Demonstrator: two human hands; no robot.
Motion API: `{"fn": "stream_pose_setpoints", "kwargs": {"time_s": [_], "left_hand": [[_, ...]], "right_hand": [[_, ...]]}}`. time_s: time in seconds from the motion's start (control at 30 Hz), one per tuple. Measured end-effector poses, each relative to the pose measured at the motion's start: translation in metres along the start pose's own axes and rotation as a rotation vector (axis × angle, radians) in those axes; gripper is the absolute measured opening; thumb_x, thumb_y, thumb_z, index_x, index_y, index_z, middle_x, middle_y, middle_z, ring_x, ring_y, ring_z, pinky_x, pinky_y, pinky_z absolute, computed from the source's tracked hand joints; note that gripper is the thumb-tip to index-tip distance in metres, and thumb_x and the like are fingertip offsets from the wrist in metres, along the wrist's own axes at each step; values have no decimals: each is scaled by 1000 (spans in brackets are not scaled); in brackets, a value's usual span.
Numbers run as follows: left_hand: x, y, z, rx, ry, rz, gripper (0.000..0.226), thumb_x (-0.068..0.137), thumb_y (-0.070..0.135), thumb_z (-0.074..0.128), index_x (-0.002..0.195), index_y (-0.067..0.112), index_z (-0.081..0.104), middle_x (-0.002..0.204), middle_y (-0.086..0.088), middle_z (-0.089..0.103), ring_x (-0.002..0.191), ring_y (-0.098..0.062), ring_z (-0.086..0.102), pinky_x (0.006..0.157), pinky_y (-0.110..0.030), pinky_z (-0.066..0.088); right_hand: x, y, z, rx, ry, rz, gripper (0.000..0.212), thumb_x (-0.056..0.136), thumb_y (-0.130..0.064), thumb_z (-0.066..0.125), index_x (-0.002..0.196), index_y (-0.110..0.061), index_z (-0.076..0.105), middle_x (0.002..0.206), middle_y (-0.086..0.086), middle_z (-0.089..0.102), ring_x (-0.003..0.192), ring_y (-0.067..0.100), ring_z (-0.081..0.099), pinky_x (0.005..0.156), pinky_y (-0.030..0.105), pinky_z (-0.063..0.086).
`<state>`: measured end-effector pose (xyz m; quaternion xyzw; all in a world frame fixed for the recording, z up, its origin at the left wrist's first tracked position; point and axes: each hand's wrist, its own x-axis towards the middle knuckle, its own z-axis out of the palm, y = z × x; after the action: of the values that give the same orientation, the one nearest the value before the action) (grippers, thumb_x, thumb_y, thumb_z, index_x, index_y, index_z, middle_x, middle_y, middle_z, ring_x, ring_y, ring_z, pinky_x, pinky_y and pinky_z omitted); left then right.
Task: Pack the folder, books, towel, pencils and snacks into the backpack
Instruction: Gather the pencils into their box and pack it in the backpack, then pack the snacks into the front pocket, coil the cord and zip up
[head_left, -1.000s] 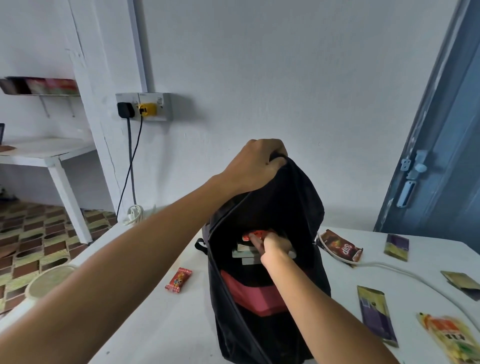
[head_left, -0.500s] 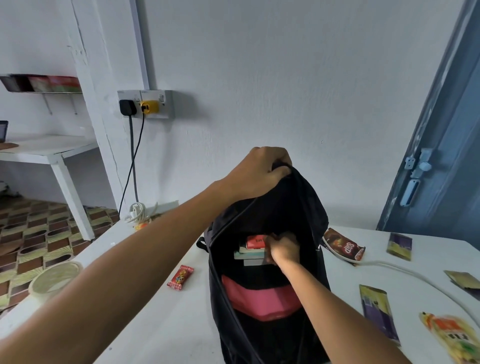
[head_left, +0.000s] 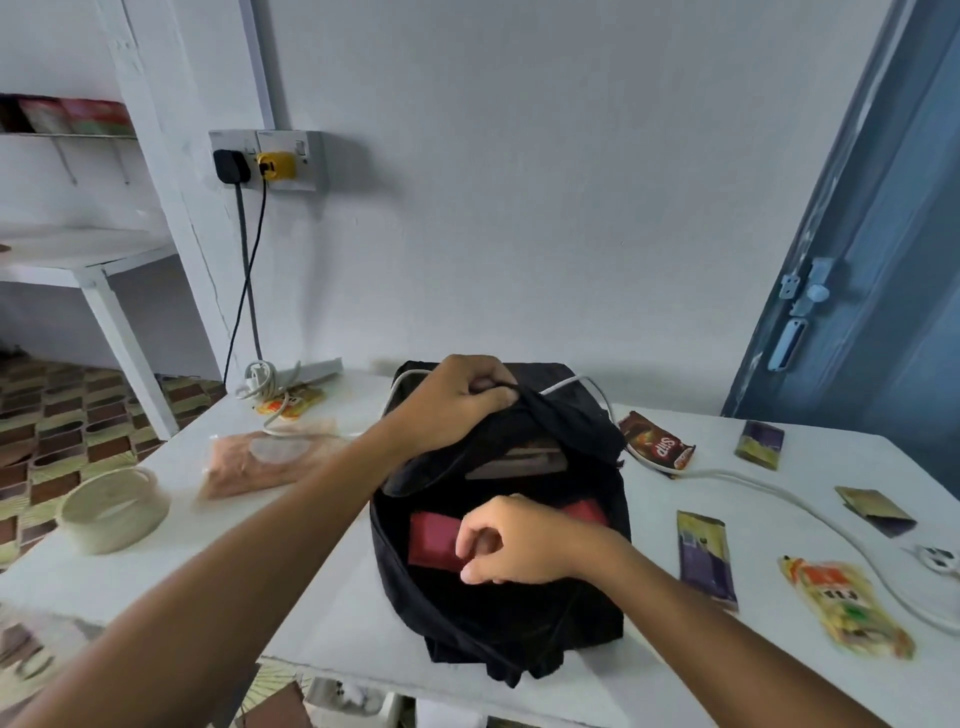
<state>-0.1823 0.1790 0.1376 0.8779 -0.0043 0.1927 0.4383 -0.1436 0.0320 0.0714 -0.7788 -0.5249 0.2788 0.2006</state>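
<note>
The black backpack (head_left: 498, 613) stands open on the white table (head_left: 332, 613). My left hand (head_left: 457, 400) grips its top edge and holds the mouth open. Just above the opening hovers my right hand (head_left: 514, 540), fingers curled, with nothing visible in it. Inside the bag I see a red item (head_left: 431, 538) and the edges of books (head_left: 519, 462). Snack packs lie to the right on the table: a brown one (head_left: 657, 447), a purple and gold one (head_left: 706, 558) and an orange and yellow one (head_left: 841, 605).
A white cable (head_left: 779, 499) snakes across the table's right side, between two more purple and gold packs (head_left: 759, 444) (head_left: 875, 509). On the left lie a pinkish bag (head_left: 260, 462), an orange snack (head_left: 288, 405) and a pale round roll (head_left: 111, 509). A blue door (head_left: 883, 312) stands at the right.
My right hand has come up out of the backpack, leaving the red snack pack inside. The bag has sunk lower and my view has tilted down.
</note>
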Motion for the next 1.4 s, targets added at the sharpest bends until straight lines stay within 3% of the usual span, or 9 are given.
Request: {"fn": "stream_pose_setpoints", "kwargs": {"time_s": [0.13,0.23,0.37,0.57,0.77,0.87,1.1,1.3,1.4], "left_hand": [[-30,-26,20,-165,-48,-151,10,92,11,61,82,9,64,65,-10,53,63,-18,43,61,-27,35],[-58,-35,38,-242,-80,-241,10,91,4,60,83,8,65,68,-3,61,63,-10,53,62,-20,42],[-90,-42,63,-113,-128,-278,27,84,-4,59,68,18,63,59,8,54,57,-7,45,55,-21,37],[-115,-63,86,-4,-84,-349,6,86,18,70,84,24,69,63,12,59,59,2,49,62,-16,40],[-128,-59,88,-23,-41,-370,16,81,19,77,95,15,72,83,4,71,78,-4,66,75,-17,52],[-135,-55,79,-54,39,-341,17,80,12,76,96,9,71,88,-3,73,83,-10,70,80,-22,56],[-150,-79,1,195,394,-328,8,83,4,67,84,11,73,81,5,71,74,0,64,69,-15,48],[-181,-151,-114,486,516,-613,26,84,3,66,110,3,67,110,-13,69,96,-24,62,86,-33,48],[-197,-189,-160,606,509,-751,39,83,11,63,122,11,61,125,-13,62,115,-33,55,96,-43,46]], "right_hand": [[-31,-18,-7,60,-88,-98,21,83,-30,70,104,-23,69,93,-5,72,88,8,66,86,28,53],[-50,-24,-21,203,-51,-174,19,85,-20,71,103,-15,70,97,3,73,89,15,68,83,22,54],[-59,-14,-30,397,55,-261,11,86,-10,68,97,-8,70,86,13,72,81,29,69,72,33,56],[-54,8,-21,519,251,-246,8,86,-4,65,93,-5,68,84,16,71,79,30,69,67,31,55],[-34,40,5,203,511,-140,12,85,-12,66,91,-20,72,84,-8,70,83,4,65,80,25,54],[-24,48,19,90,474,-105,19,88,-18,64,106,-22,69,98,-11,68,94,3,61,90,27,50],[9,34,63,-287,385,-64,44,95,-47,45,133,-25,52,131,-9,55,121,15,47,99,34,41],[30,49,86,-518,462,-114,52,88,-52,37,111,-18,69,103,-1,65,92,21,60,70,34,51],[31,55,93,-510,504,-116,47,87,-47,42,108,-15,70,104,1,65,93,22,61,69,36,51]]}}
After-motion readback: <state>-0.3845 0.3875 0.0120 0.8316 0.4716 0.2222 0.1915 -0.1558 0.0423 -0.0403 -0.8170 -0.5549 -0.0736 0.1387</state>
